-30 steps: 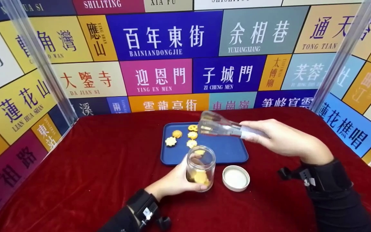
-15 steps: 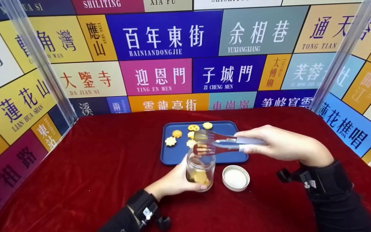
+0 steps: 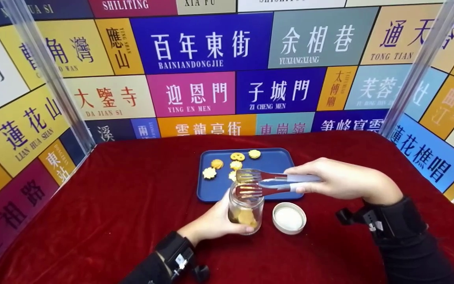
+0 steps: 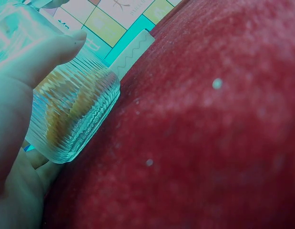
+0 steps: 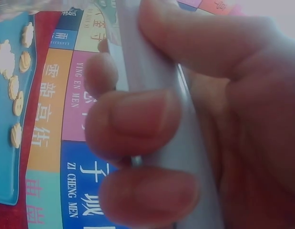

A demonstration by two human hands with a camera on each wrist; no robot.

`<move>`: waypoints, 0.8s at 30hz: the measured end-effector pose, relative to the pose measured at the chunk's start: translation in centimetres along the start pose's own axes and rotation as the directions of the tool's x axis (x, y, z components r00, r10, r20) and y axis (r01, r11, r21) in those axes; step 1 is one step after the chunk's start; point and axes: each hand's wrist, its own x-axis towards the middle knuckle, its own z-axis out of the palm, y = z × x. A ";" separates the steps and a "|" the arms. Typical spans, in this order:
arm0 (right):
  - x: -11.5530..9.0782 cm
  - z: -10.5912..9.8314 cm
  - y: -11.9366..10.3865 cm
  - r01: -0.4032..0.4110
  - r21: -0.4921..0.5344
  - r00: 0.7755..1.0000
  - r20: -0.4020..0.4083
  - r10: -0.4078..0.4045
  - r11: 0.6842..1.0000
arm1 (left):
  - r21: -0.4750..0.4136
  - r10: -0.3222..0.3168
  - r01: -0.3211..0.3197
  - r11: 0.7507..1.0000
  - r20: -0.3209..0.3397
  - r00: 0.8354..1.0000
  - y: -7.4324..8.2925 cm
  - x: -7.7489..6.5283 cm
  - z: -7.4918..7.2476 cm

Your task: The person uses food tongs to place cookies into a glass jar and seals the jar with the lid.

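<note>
My left hand [image 3: 213, 219] grips a clear glass jar [image 3: 246, 227] around its side, with its mouth facing up. Ribbed glass shows in the left wrist view, where the jar [image 4: 97, 112] has yellow-brown cookies at the bottom. In my right hand [image 3: 335, 179] is a pair of clear-tipped tongs [image 3: 278, 189] with pale grey handles. Their two slotted ends, spread apart, lie over the jar's mouth. Fingers wrap the tongs' handle [image 5: 164, 157] in the right wrist view. Whether a cookie sits between the tong ends I cannot tell.
Behind the jar a blue tray [image 3: 211, 193] carries several cookies, among them a pretzel-shaped cookie [image 3: 237, 157] and a flower-shaped cookie [image 3: 209, 173]. A round whitish lid [image 3: 289, 218] lies right of the jar on the red cloth [image 3: 132, 236]. Printed panels [image 3: 207, 43] stand around the table.
The tongs have come down and nearer from above the tray to the jar's mouth, and their ends now show apart. My left hand and the jar have stayed in place.
</note>
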 end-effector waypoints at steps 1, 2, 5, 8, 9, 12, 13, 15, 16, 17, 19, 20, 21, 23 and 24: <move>0.0 0.0 0.0 -0.001 -0.001 1.000 0.002 0.001 1.000 | -0.001 -0.004 0.004 1.000 0.000 1.000 0.0 0.0 0.0; 0.0 0.0 -0.1 -0.004 -0.002 1.000 0.003 0.004 1.000 | 0.000 -0.007 0.007 1.000 -0.001 1.000 0.0 0.0 0.0; 0.0 0.1 -0.1 -0.018 -0.015 1.000 0.002 0.018 1.000 | 0.010 -0.015 0.015 1.000 -0.004 1.000 0.0 0.0 0.0; 0.0 0.1 -0.2 -0.036 -0.022 0.999 0.003 0.036 0.999 | 0.013 -0.016 0.016 1.000 -0.006 1.000 -0.1 0.0 0.0; 0.0 0.1 -0.2 -0.043 -0.023 0.999 0.003 0.043 0.999 | 0.012 -0.014 0.014 1.000 -0.007 1.000 -0.1 0.0 0.0; 0.0 0.1 -0.3 -0.064 -0.019 0.998 0.009 0.065 0.998 | 0.006 -0.010 0.010 1.000 -0.006 1.000 -0.2 0.0 0.0; 0.0 0.1 -0.3 -0.070 -0.017 0.997 0.011 0.070 0.997 | 0.005 -0.009 0.009 1.000 -0.005 1.000 -0.2 0.0 0.0; 0.0 0.1 -0.3 -0.079 -0.014 0.997 0.016 0.079 0.997 | 0.006 -0.011 0.011 1.000 -0.006 1.000 -0.2 0.0 0.0; 0.0 0.1 -0.3 -0.085 -0.012 0.996 0.021 0.085 0.996 | 0.007 -0.012 0.012 1.000 -0.006 1.000 -0.2 0.0 0.0; 0.0 0.1 -0.4 -0.093 -0.006 0.995 0.027 0.093 0.996 | 0.007 -0.013 0.013 1.000 -0.006 1.000 -0.2 0.0 0.0; 0.0 0.0 -0.4 -0.117 0.011 0.992 0.045 0.116 0.993 | 0.002 -0.013 0.013 1.000 -0.005 1.000 -0.2 0.0 0.0; 0.0 0.0 -0.4 -0.132 0.021 0.990 0.055 0.131 0.991 | -0.004 -0.011 0.011 1.000 -0.005 1.000 -0.2 0.0 0.0; 0.0 0.0 -0.4 -0.147 0.029 0.987 0.065 0.145 0.989 | -0.005 -0.010 0.009 1.000 -0.006 1.000 -0.2 0.0 0.0; 0.1 -0.1 -0.5 -0.178 0.053 0.981 0.086 0.173 0.983 | -0.009 -0.007 0.007 1.000 -0.003 1.000 -0.2 0.0 0.0; 0.1 -0.1 -0.5 -0.191 0.063 0.978 0.095 0.185 0.979 | -0.013 -0.005 0.005 1.000 -0.002 1.000 -0.2 0.0 0.0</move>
